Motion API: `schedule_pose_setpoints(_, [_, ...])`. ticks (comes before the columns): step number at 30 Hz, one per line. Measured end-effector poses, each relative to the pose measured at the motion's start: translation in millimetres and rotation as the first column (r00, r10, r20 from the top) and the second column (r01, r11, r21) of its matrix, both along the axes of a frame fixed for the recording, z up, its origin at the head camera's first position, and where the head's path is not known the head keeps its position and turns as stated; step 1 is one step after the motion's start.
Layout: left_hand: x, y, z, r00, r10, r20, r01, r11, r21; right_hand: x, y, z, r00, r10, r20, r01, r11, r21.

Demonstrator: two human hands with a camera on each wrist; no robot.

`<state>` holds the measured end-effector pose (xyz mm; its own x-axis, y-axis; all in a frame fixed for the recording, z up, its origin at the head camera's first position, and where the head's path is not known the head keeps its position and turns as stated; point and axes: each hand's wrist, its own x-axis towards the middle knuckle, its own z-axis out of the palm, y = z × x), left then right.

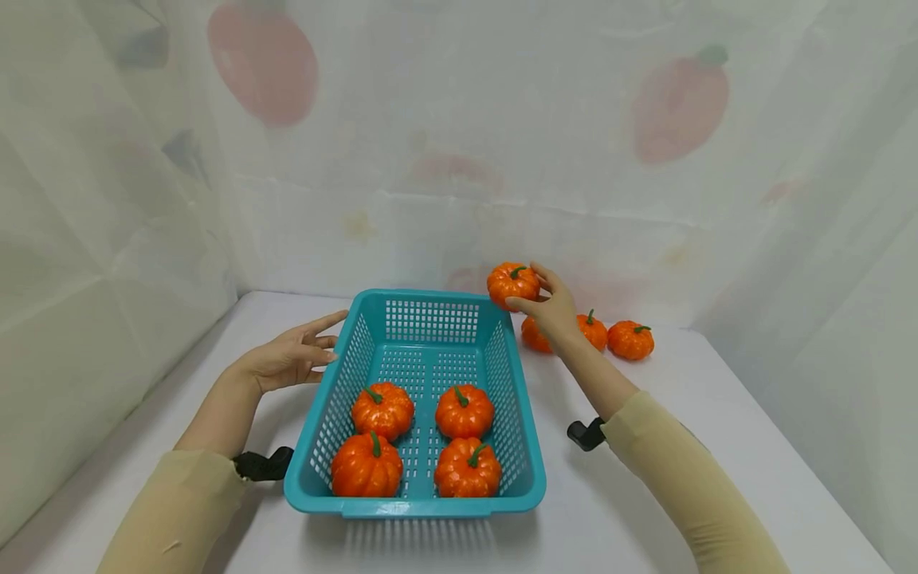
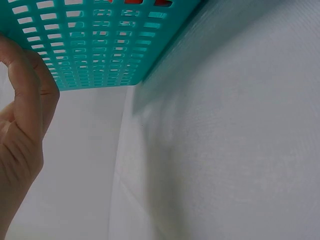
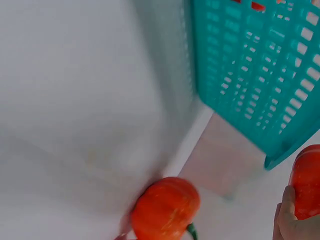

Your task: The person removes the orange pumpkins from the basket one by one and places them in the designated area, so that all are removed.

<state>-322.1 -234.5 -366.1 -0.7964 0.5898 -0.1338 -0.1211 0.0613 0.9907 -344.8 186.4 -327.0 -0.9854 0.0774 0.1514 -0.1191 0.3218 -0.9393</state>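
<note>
A teal plastic basket (image 1: pixel 534 446) with perforated walls holds two small orange pumpkins on the left, one of them this pumpkin (image 1: pixel 383 411), and two on the right, such as this pumpkin (image 1: pixel 464 411). My right hand (image 1: pixel 558 307) grips another pumpkin (image 1: pixel 512 285) by its side, raised over the basket's far right corner; in the right wrist view that held pumpkin (image 3: pixel 307 182) shows at the right edge. At the basket's left wall, my left hand (image 1: pixel 290 357) has its fingertips right at the rim; the left wrist view shows its bent fingers (image 2: pixel 27 95) against the wall.
Right of the basket, behind my right forearm, lie a partly hidden pumpkin (image 1: pixel 536 335), a second pumpkin (image 1: pixel 592 331) and a third pumpkin (image 1: pixel 631 340). All rest on a white-covered table (image 1: pixel 610 510). A pale printed curtain (image 1: pixel 459 143) hangs behind and along both sides.
</note>
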Motion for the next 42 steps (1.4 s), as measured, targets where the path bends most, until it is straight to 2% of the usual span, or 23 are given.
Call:
schedule_pose_setpoints(10, [1.8, -0.8, -0.8, 1.0, 0.0, -0.001, 0.0, 1.0, -0.002, 1.0, 38.3, -7.1, 0.996, -0.09, 0.027, 0.09, 0.996, -0.002])
schedule_pose_setpoints(22, [2.2, -2.1, -1.8, 1.0, -0.007, -0.011, 0.007, 1.0, 0.005, 0.3, 84.4, -19.3, 0.971, -0.241, 0.01, 0.24, 0.969, 0.056])
schedule_pose_setpoints(30, [1.7, -0.5, -1.1, 1.0, -0.007, -0.011, 0.007, 1.0, -0.001, 1.9, 110.9, -20.8, 0.927, -0.376, 0.001, 0.375, 0.926, 0.045])
schedule_pose_setpoints(42, [0.9, 0.0, -1.1, 1.0, 0.002, -0.02, -0.002, 1.0, -0.015, -3.5, 140.7, -28.8, 0.867, -0.498, 0.03, 0.498, 0.867, -0.007])
